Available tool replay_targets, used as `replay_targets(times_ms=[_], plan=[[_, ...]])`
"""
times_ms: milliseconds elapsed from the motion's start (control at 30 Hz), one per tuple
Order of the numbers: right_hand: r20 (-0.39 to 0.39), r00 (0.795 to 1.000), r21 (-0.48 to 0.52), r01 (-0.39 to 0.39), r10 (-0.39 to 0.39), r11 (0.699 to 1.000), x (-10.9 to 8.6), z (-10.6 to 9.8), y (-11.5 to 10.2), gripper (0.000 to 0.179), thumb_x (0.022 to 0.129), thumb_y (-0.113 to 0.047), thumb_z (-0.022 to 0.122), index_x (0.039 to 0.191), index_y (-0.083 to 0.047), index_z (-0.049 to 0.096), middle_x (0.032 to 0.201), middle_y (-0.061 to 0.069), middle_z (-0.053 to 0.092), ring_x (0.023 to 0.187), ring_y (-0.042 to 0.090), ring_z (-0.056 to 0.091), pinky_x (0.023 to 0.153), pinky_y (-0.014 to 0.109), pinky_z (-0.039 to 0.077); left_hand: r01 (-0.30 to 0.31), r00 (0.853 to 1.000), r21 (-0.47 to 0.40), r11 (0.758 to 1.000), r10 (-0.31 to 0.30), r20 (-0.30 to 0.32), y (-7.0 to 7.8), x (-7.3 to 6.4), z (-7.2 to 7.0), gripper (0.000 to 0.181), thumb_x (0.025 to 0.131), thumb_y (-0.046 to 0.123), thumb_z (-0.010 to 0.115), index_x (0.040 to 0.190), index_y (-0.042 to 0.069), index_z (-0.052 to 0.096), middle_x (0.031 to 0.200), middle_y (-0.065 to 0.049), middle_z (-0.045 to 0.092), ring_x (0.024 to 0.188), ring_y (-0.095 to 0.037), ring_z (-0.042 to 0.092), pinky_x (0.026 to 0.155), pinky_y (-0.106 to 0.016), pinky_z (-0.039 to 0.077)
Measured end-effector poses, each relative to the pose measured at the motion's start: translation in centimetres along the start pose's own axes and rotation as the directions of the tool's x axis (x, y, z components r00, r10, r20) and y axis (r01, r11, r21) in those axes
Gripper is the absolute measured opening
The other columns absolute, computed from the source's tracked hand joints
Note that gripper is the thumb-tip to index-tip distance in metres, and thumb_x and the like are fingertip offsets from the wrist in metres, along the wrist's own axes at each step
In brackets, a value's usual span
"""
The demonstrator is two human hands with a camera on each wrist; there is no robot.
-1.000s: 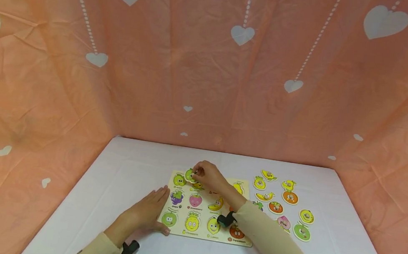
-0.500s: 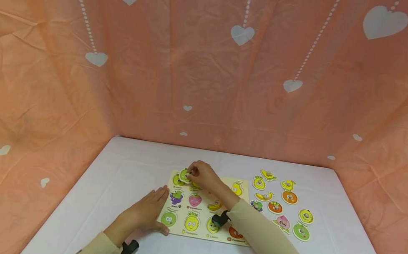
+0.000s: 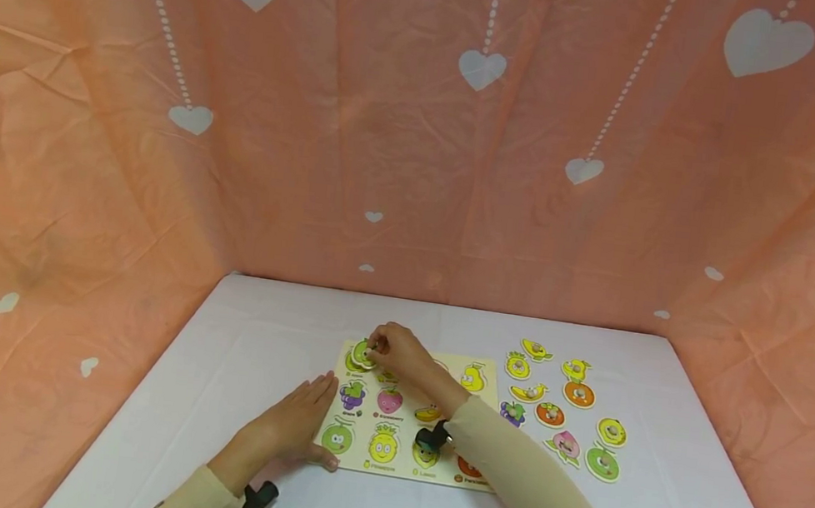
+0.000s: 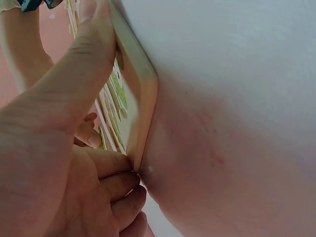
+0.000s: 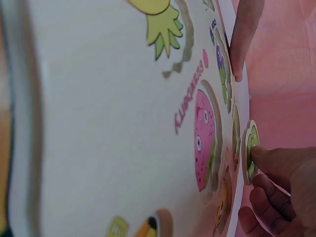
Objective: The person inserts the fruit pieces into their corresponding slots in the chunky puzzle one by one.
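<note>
A wooden puzzle board (image 3: 398, 469) with printed fruit recesses lies on the white table. My left hand (image 3: 294, 417) rests at its near left corner, fingers stretched along the left edge and thumb at the front edge; in the left wrist view the thumb (image 4: 74, 69) presses the board's side. Over the board's far left corner, my right hand (image 3: 402, 356) pinches a green apple puzzle piece (image 3: 362, 354) between thumb and fingers. The right wrist view shows this apple piece (image 5: 252, 150) tilted on edge and just apart from the board, beside the apple recess (image 5: 236, 138).
Several loose knobbed fruit pieces lie right of the board, among them a banana piece (image 3: 528, 393), a grape piece (image 3: 512, 413), a peach piece (image 3: 565, 447) and a green melon piece (image 3: 603, 464). A pink curtain (image 3: 413, 204) closes off the table's back and sides.
My right hand has moved left with the apple piece and lowered it over the apple recess at the board's far left. The left hand has stayed at the board's edge.
</note>
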State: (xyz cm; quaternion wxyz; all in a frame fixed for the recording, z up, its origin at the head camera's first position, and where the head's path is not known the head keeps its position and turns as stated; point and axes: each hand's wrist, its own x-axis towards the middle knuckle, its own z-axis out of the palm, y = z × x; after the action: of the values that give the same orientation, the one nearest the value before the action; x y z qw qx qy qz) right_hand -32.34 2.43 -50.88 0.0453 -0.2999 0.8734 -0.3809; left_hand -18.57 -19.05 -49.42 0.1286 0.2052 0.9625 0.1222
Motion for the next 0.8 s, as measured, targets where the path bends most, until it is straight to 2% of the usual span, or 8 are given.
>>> replay_targets(times_ms=[433, 800], plan=[[-0.013, 1.000, -0.071, 0.007, -0.008, 0.997, 0.9, 0.9, -0.1, 0.006, 0.099, -0.011, 0.079, 0.101, -0.008, 0.074, 0.087, -0.001, 0.060, 0.078, 0.009, 0.053, 0.072, 0.024, 0.048, -0.003, 1.000, 0.007, 1.000, 0.003, -0.005, -0.1, 0.1, 0.2, 0.130, 0.071, 0.052, 0.098, 0.160, -0.017, 0.031, 0.170, -0.033, 0.027, 0.161, -0.043, 0.027, 0.133, -0.051, 0.024], [-0.002, 1.000, -0.076, -0.001, 0.001, 0.997, 0.7, 1.1, -0.3, 0.006, 0.099, -0.012, 0.078, 0.102, -0.008, 0.075, 0.088, -0.001, 0.061, 0.077, 0.008, 0.053, 0.071, 0.023, 0.049, -0.002, 1.000, 0.008, 1.000, 0.002, -0.001, -0.1, 0.1, 0.2, 0.130, 0.072, 0.053, 0.097, 0.160, -0.016, 0.031, 0.171, -0.033, 0.027, 0.161, -0.042, 0.027, 0.133, -0.051, 0.023]])
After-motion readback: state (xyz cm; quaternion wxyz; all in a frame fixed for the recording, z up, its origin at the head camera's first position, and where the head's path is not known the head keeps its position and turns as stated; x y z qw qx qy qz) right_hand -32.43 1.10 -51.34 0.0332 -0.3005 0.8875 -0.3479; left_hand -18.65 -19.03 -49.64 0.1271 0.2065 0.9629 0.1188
